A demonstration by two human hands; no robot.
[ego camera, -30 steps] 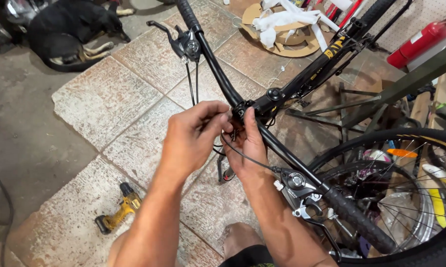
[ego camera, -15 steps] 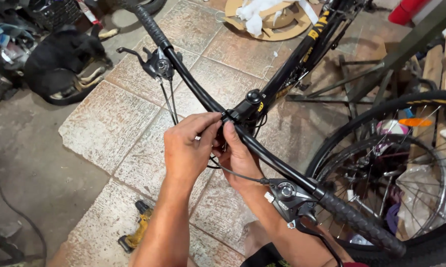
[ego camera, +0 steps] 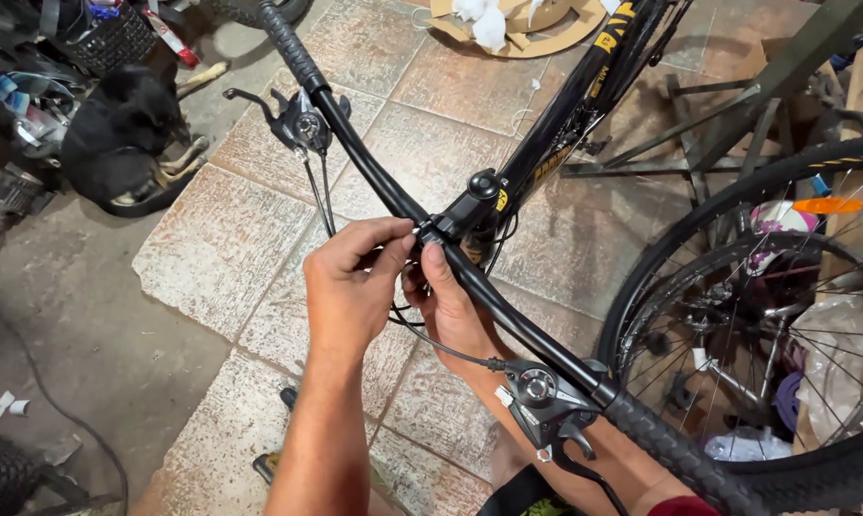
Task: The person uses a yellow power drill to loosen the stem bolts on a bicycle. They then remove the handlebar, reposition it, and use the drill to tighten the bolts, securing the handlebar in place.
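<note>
Head view. Both hands meet at the middle of the frame, on the black handlebar just beside the stem. The left hand comes up from the lower centre, its thumb and forefinger pinched together at a small pale piece against the bar; what that piece is I cannot tell. The right hand lies just right of it, under and behind the bar, thumb pressed up on the tube; whether its fingers close on the cable is hidden. The hands touch or nearly touch.

The bar's long axis runs on a diagonal from the grip at upper left to the grip at lower right, so the pinch point lies at mid-bar, straight ahead of both hands, the left one on top and nearer to it. A thin cable leaves the hands and runs to the near shifter at lower right; two more drop from the far shifter at upper left.

Below is a worn tile floor, giving way to bare concrete at left. A wheel fills the right edge, a black bag lies at upper left, and cardboard sits at the top.
</note>
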